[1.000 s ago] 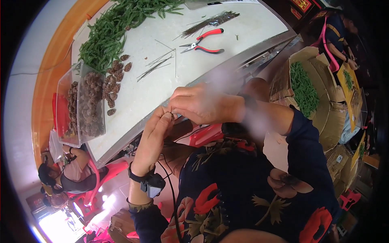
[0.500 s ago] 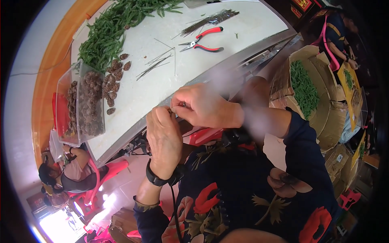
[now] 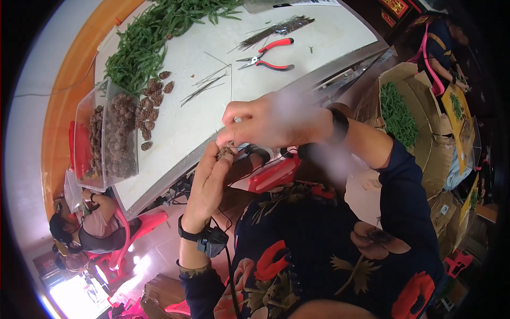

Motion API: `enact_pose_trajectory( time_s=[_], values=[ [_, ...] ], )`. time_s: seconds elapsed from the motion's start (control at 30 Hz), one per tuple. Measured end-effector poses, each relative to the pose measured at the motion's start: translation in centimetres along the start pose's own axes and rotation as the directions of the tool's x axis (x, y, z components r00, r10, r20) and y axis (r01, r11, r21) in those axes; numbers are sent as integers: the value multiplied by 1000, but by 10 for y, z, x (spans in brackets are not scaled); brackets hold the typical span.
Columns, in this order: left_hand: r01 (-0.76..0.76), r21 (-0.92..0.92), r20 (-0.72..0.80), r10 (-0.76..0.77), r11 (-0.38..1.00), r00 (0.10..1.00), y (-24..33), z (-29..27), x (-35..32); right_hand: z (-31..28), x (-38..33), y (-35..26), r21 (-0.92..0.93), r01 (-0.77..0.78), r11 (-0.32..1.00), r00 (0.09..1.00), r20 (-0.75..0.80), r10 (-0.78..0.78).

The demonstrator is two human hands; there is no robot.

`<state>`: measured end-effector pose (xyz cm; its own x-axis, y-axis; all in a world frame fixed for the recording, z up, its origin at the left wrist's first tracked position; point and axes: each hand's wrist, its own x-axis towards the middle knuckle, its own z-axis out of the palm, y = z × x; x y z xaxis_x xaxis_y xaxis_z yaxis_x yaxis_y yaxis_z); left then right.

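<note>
Just off the near edge of the white table [image 3: 175, 127], my left hand [image 3: 207, 183] holds a small brown pine cone [image 3: 225, 153] between thumb and fingers. My right hand [image 3: 252, 125] meets it from the right, thumb and forefinger pinched together at the cone's top. A thin dark wire seems to run through that pinch, though the fingers cover most of it. On the tabletop beyond lie several loose wires [image 3: 204, 89], pliers with red and black handles [image 3: 265, 55] and a clear packet of dark wires [image 3: 279, 30].
Green artificial sprigs [image 3: 143, 48] are heaped at the far left. Below them are loose pine cones [image 3: 146, 119] and a clear plastic box [image 3: 121, 141] of more cones. A cardboard box [image 3: 425, 106] with greenery stands right. Other people sit at lower left and upper right.
My hands have turned, bringing the pine cone into view in the left fingers. The right hand has risen slightly, its wrist lifting and its wristband now showing.
</note>
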<state>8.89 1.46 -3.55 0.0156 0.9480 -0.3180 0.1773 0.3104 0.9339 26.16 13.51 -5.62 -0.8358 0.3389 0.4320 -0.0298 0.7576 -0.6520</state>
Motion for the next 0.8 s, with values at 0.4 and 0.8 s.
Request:
enact_pose_trajectory(
  time_s=[0.4, 0.8],
  values=[
    [151, -310, 128, -116, 939, 985, 6, 3, 5, -8, 13, 11, -308, 346, 886, 918, -83, -387],
    [-207, 524, -256, 385, 826, 887, -9, 21, 19, 14, 9, 12, 43, -372, 927, 928, 24, 371]
  ],
)
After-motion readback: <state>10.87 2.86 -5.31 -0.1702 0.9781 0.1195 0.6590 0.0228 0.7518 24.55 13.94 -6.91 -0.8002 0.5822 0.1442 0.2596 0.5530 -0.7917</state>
